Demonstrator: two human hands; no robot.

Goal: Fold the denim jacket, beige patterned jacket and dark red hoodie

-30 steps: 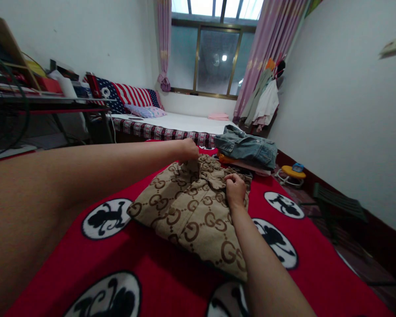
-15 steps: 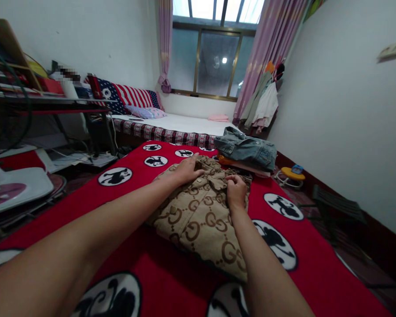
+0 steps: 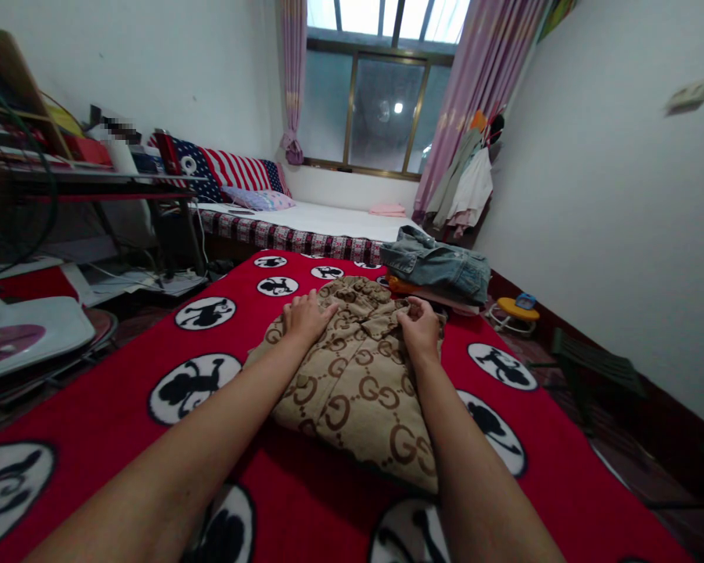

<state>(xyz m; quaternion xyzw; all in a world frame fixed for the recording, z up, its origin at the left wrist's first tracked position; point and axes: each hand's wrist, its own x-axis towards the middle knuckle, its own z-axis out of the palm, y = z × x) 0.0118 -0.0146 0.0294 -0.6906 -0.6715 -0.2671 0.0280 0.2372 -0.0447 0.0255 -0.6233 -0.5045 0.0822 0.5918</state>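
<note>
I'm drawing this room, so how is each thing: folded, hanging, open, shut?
Tan garment: folded, somewhat rumpled
Red blanket: spread out
Denim clothing: folded, stacked
White garment: hanging
Left curtain: tied back
Window: looks shut
Yellow stool: upright
Left hand: open, resting on tan garment
Right hand: curled, grip unclear

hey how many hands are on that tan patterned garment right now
2: the left hand on the left part of the tan garment, and the right hand at its upper right. No others show.
</note>
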